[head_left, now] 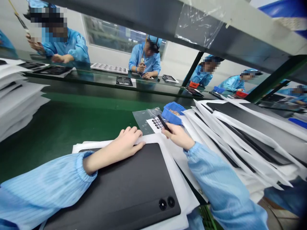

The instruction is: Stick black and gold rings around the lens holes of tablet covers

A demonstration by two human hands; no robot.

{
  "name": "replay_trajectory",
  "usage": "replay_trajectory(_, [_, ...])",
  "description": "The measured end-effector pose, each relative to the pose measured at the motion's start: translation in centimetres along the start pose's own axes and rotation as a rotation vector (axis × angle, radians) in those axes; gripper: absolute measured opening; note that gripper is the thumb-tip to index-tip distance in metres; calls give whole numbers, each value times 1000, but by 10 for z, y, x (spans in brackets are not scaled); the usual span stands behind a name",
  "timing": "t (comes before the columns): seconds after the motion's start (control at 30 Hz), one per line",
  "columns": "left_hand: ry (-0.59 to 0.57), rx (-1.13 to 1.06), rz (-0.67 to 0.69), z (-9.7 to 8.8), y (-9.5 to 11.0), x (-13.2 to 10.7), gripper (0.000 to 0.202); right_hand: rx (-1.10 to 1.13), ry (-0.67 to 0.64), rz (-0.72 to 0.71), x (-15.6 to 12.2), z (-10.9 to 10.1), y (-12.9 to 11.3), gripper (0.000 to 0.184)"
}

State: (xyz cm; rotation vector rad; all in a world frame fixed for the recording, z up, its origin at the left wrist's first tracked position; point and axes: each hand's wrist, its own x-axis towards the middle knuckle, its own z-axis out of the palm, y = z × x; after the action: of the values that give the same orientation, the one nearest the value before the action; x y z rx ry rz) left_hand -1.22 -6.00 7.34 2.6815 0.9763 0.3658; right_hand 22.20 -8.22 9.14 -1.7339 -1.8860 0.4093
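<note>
A dark grey tablet back cover (129,188) lies on a white foam sheet (177,188) in front of me, its two camera holes near the lower right corner. My left hand (126,142) rests curled on the cover's far edge, holding it down. My right hand (176,135) pinches black tweezers (163,123) whose tip points at a white sheet of small black rings (155,124). A small blue tray (173,113) with tiny parts sits just beyond.
Fanned stacks of dark covers in white foam (244,134) fill the right side. White foam sheets (16,99) pile up at left. A green conveyor belt (72,121) runs across. Several people in blue coats work at the far bench (107,81).
</note>
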Motion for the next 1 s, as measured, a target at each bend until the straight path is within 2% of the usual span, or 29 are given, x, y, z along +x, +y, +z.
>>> replay_trajectory(0.13, [-5, -180, -12, -2, -6, 1, 23, -2, -60, 105, -23, 4, 10, 35])
replay_trajectory(0.23, [37, -159, -50, -1, -8, 3, 21, 99, -269, 157, -28, 5, 10, 43])
replay_trajectory(0.3, [41, -129, -77, -3, -10, 5, 24, 217, -382, 94, -31, 4, 8, 43])
replay_trajectory(0.4, [12, -124, -88, -13, -10, 6, 30, 468, -320, -5, -37, 4, 2, 42])
replay_trajectory(0.53, [-70, -137, -64, -36, 6, -5, 37, 764, -207, 205, -45, 10, -3, 55])
replay_trajectory(0.63, [-190, -121, -61, -53, 17, -16, 31, 858, -241, 271, -46, 14, -3, 59])
replay_trajectory(0.67, [-190, -103, -77, -60, 15, -17, 30, 877, -256, 267, -45, 15, -3, 60])
replay_trajectory(0.7, [-156, -81, -106, -67, 9, -18, 30, 894, -265, 261, -43, 16, -3, 60])
replay_trajectory(0.77, [-15, -24, -207, -85, -19, -15, 33, 917, -248, 246, -40, 17, -3, 59])
replay_trajectory(0.87, [236, 91, -440, -114, -88, -12, 30, 907, -194, 236, -36, 18, 0, 55])
replay_trajectory(0.93, [320, 152, -611, -128, -135, -17, 26, 891, -173, 237, -36, 18, 2, 52])
replay_trajectory(1.0, [340, 178, -730, -133, -168, -29, 25, 887, -164, 242, -35, 18, 3, 51])
